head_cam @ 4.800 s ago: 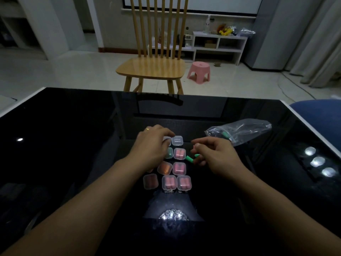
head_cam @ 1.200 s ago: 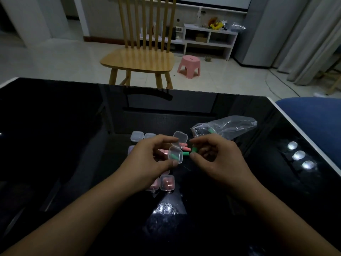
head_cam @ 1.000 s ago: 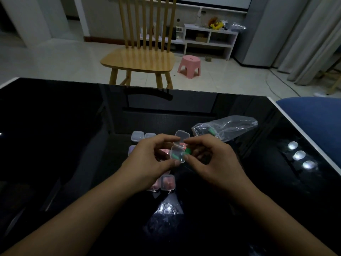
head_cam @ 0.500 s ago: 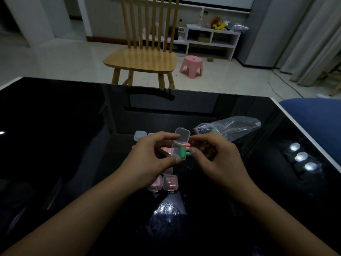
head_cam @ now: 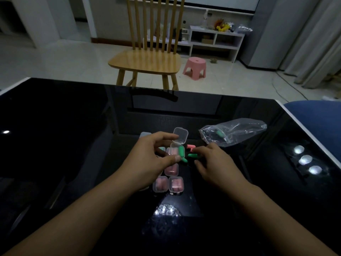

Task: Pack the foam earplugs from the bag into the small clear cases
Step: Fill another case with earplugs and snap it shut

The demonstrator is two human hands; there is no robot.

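Note:
My left hand holds a small clear case just above the table, its lid standing open. A green earplug lies inside it. My right hand is to the right of the case, forefinger and thumb apart on either side of a loose green earplug. A pink earplug lies beside it. The clear bag rests behind my right hand with a green earplug inside. Closed cases with pink earplugs sit below my left hand.
The glossy black table reflects ceiling lights. More cases lie partly hidden behind my left hand. A wooden chair stands past the far edge, a blue seat at the right edge.
The green earplug now lies fully inside the open case. My right hand has drawn away from the case, down to the loose earplugs on the table.

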